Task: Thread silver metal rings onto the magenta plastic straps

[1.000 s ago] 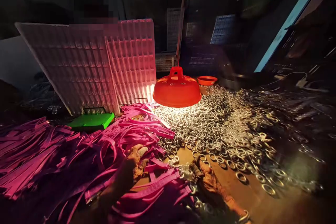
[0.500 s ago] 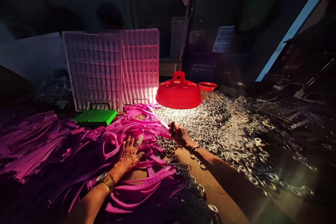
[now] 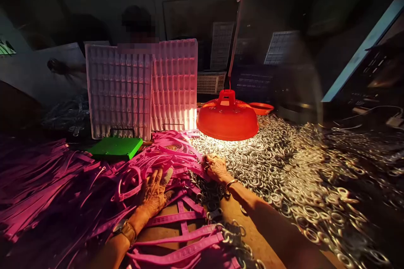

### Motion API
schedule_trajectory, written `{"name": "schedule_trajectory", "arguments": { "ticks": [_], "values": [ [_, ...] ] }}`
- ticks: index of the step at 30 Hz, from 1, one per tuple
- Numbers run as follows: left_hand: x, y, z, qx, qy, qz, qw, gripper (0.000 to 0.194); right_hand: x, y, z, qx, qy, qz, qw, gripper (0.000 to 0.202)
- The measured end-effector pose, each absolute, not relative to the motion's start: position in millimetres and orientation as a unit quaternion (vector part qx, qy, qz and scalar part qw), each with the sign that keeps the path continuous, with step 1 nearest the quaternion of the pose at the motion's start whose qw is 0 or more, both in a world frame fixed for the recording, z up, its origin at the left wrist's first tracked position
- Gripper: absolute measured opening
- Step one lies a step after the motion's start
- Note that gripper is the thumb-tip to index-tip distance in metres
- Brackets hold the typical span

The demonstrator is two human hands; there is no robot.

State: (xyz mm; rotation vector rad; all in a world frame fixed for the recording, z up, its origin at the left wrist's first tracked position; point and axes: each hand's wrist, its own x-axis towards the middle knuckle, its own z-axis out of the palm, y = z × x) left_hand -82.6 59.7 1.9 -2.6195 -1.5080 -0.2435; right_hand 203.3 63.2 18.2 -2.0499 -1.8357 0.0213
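My left hand (image 3: 155, 193), with a watch at its wrist, lies on a heap of pink straps (image 3: 176, 217), fingers stretched out. A pale cover wraps one of its fingertips. To its right, my right hand (image 3: 217, 168) wears a bangle and has its fingers curled closed on the end of a pink strap (image 3: 197, 167). The fingertips are partly hidden, so any metal piece in them cannot be made out. Beyond that hand spreads a big pile of silvery metal rings (image 3: 252, 155). Straps nearer me end in metal fittings (image 3: 232, 235).
A red lamp shade (image 3: 227, 119) hangs low over the rings. Behind the straps stand two clear compartment trays (image 3: 120, 88) and a green box (image 3: 116, 148). A red bowl (image 3: 261, 108) sits at the back. Across the table, a person's hand (image 3: 58, 66) shows at left.
The view has shifted, so the scene sits further right and lower. My right hand has moved slightly down, still on the strap end. My left hand stays flat on the straps.
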Motion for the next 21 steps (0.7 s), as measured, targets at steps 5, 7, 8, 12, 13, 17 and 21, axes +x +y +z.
{"name": "schedule_trajectory", "arguments": {
  "ticks": [5, 7, 8, 12, 13, 17, 21],
  "values": [
    [-79.5, 53.8, 5.7, -0.862, -0.496, -0.087, 0.051, 0.066, 195.4, 64.8, 15.7, -0.748, -0.633, 0.03, 0.197, 0.022],
    [-80.1, 53.8, 6.1, -0.86, -0.5, -0.093, 0.041, 0.068, 192.1, 66.6, 16.9, -0.755, -0.619, 0.037, 0.213, 0.025],
    [-80.9, 54.2, 5.7, -0.859, -0.502, -0.096, 0.034, 0.069, 191.0, 67.0, 18.9, -0.757, -0.613, 0.041, 0.223, 0.025],
    [-81.3, 51.0, 4.0, -0.852, -0.5, -0.154, 0.023, 0.067, 192.0, 61.0, 38.6, -0.744, -0.605, 0.054, 0.277, 0.021],
    [-79.3, 47.4, 4.8, -0.848, -0.497, -0.184, 0.029, 0.064, 193.2, 57.0, 45.5, -0.733, -0.61, 0.06, 0.294, 0.021],
    [-59.4, 20.1, 22.8, -0.851, -0.446, -0.273, 0.038, 0.051, 193.5, 27.1, 67.6, -0.666, -0.643, 0.126, 0.355, 0.013],
    [-30.8, -12.3, 54.9, -0.892, -0.328, -0.31, -0.006, 0.059, 177.9, -21.7, 66.2, -0.619, -0.648, 0.217, 0.387, 0.04]
  ]
}}
